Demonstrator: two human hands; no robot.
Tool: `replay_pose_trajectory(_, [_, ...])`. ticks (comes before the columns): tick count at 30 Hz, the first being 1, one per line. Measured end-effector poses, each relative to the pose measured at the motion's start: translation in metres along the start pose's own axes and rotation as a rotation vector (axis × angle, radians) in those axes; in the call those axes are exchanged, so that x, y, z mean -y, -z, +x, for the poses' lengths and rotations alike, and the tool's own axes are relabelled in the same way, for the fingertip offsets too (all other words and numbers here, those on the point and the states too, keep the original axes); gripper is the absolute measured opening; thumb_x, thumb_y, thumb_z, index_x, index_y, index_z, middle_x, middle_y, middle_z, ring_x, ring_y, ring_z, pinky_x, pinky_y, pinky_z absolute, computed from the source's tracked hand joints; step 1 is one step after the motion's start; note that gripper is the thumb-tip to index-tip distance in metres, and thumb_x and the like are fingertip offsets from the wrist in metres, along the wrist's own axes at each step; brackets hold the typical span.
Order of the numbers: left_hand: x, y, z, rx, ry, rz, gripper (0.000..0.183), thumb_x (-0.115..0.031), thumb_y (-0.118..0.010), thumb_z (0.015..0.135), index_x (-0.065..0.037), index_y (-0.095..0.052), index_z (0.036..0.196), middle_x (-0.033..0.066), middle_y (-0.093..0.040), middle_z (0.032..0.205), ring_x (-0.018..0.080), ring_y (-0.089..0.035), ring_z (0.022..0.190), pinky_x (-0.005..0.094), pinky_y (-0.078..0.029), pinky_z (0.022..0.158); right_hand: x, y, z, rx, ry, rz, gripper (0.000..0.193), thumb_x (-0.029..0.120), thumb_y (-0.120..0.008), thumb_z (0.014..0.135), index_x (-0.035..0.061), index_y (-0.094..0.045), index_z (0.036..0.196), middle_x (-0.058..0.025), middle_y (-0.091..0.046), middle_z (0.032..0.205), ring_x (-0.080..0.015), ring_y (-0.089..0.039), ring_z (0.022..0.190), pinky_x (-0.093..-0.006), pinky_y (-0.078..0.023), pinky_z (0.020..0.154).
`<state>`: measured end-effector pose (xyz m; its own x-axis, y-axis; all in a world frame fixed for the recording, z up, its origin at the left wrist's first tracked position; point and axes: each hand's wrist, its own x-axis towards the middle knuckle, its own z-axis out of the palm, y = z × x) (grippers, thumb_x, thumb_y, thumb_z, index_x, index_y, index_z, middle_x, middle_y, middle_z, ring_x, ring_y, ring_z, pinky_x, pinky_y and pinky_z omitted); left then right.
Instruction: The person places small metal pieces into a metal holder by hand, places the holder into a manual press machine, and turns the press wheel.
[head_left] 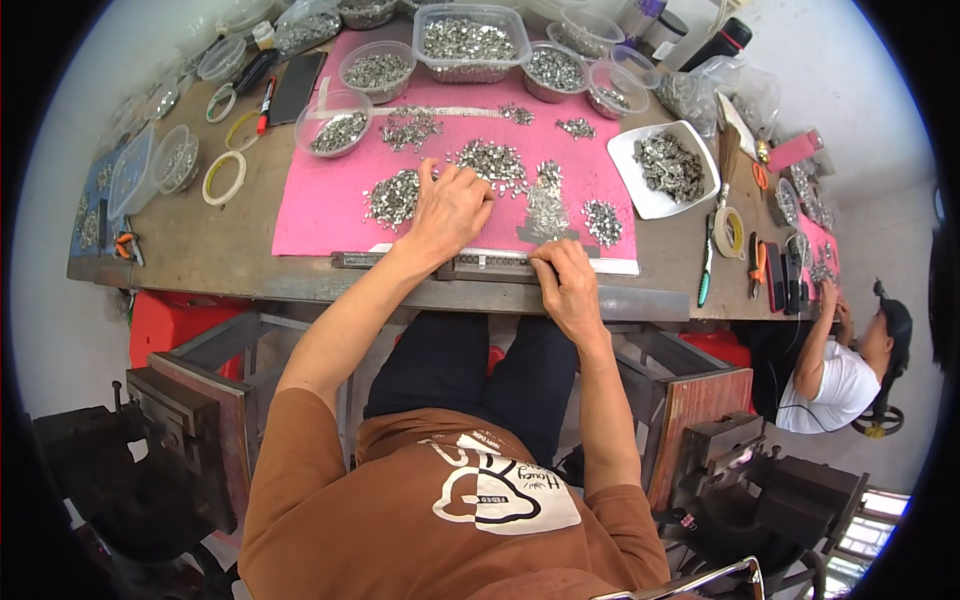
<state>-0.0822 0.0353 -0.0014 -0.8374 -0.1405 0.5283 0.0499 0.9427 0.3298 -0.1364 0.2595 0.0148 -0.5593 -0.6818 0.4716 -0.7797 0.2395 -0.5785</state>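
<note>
A long wooden workbench (215, 250) carries a pink mat (330, 200) at its middle, strewn with heaps of small metal parts (395, 197). Clear plastic tubs (470, 40) line the far edge. Tape rolls (224, 178) lie toward the left end, a white tray (665, 170) toward the right.

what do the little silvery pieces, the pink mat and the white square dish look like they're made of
Silvery pieces: likely metal, bright and glinting. Pink mat: looks like soft plastic or foam, matte with a fine grid texture. White square dish: plastic or ceramic, smooth; cannot tell which.
</note>
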Motion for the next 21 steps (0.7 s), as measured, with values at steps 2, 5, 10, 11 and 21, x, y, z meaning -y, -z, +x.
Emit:
replay_pose_trajectory(2, [-0.012, 0.007, -0.001, 0.029, -0.019, -0.066, 0.007, -0.016, -0.072, 0.085, -0.011, -0.071, 0.090, 0.0018, -0.064, 0.085, 0.0216, -0.060, 0.090, 0.0518, -0.032, 0.104, -0.002, 0.001, -0.003, -0.014, -0.005, 0.009, 0.006, -0.002, -0.067, 0.088, -0.0005, -0.066, 0.094, -0.0128, -0.065, 0.090, -0.0311, -0.061, 0.085, -0.0382, -0.047, 0.078])
replay_pose_trajectory(5, [-0.038, 0.016, -0.012, -0.029, -0.075, -0.210, 0.008, -0.015, -0.073, 0.085, -0.010, -0.071, 0.090, 0.0024, -0.064, 0.085, 0.0217, -0.060, 0.085, 0.0500, -0.032, 0.106, -0.006, -0.002, -0.007, -0.045, -0.064, 0.089, 0.010, -0.001, -0.067, 0.088, 0.0013, -0.068, 0.097, -0.0111, -0.065, 0.092, -0.0298, -0.060, 0.087, -0.0393, -0.046, 0.080])
replay_pose_trajectory(10, [-0.060, 0.007, -0.033, -0.027, -0.083, -0.263, 0.010, -0.014, -0.075, 0.082, -0.009, -0.070, 0.089, 0.0031, -0.063, 0.085, 0.0218, -0.060, 0.084, 0.0497, -0.035, 0.104, -0.004, -0.006, -0.009, -0.088, -0.167, 0.166, 0.011, -0.001, -0.067, 0.089, 0.0007, -0.069, 0.099, -0.0113, -0.068, 0.095, -0.0292, -0.063, 0.090, -0.0382, -0.049, 0.081])
replay_pose_trajectory(11, [-0.061, 0.005, -0.035, -0.034, -0.082, -0.266, 0.010, -0.014, -0.076, 0.082, -0.009, -0.070, 0.089, 0.0030, -0.063, 0.086, 0.0219, -0.060, 0.084, 0.0500, -0.035, 0.104, -0.004, -0.006, -0.009, -0.088, -0.169, 0.167, 0.011, -0.001, -0.067, 0.089, 0.0007, -0.069, 0.099, -0.0113, -0.068, 0.095, -0.0292, -0.063, 0.090, -0.0382, -0.049, 0.081])
replay_pose_trajectory(21, [-0.056, 0.000, -0.044, -0.012, -0.063, -0.329, 0.013, -0.011, -0.073, 0.084, -0.008, -0.068, 0.096, 0.0056, -0.063, 0.092, 0.0260, -0.061, 0.087, 0.0529, -0.036, 0.107, -0.006, -0.006, -0.011, -0.112, -0.165, 0.179, 0.010, 0.000, -0.068, 0.088, 0.0010, -0.069, 0.098, -0.0118, -0.068, 0.094, -0.0294, -0.063, 0.089, -0.0385, -0.049, 0.081])
